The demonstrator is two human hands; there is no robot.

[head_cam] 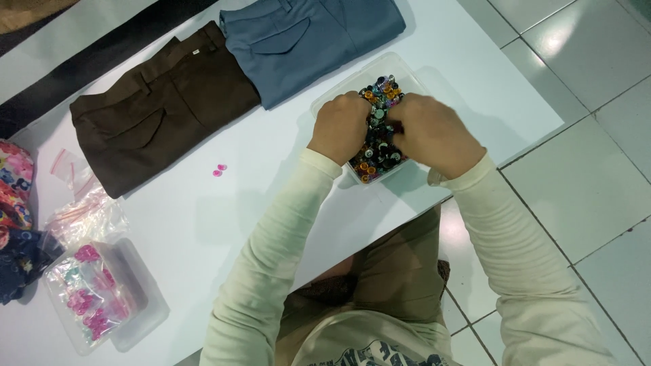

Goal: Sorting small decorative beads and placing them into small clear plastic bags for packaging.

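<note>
Here my left hand (pixel 341 127) and right hand (pixel 434 132) are both dug into a clear plastic tub (pixel 339 89) full of small mixed-colour buttons (pixel 380 146). Both hands are curled, knuckles up, fingertips buried in the pile; I cannot tell exactly what each one pinches. The tub sits on the white table (pixel 224 210) at about one o'clock from my chest, its long axis running from seven o'clock up toward one o'clock. Its near corner lies close to the table's edge at five o'clock, with tiled floor (pixel 597 156) beyond.

At eleven o'clock from the tub lie blue-grey folded trousers (pixel 305 41), almost touching it, and beside them, at ten o'clock, brown folded trousers (pixel 156 115). Two tiny pink buttons (pixel 218 169) lie on bare table at nine o'clock, well apart from the tub; that stretch offers open room. Far off at eight o'clock sit small clear bags (pixel 85 213) and another tub with pink pieces (pixel 95 298), near a flowered cloth (pixel 13 196).
</note>
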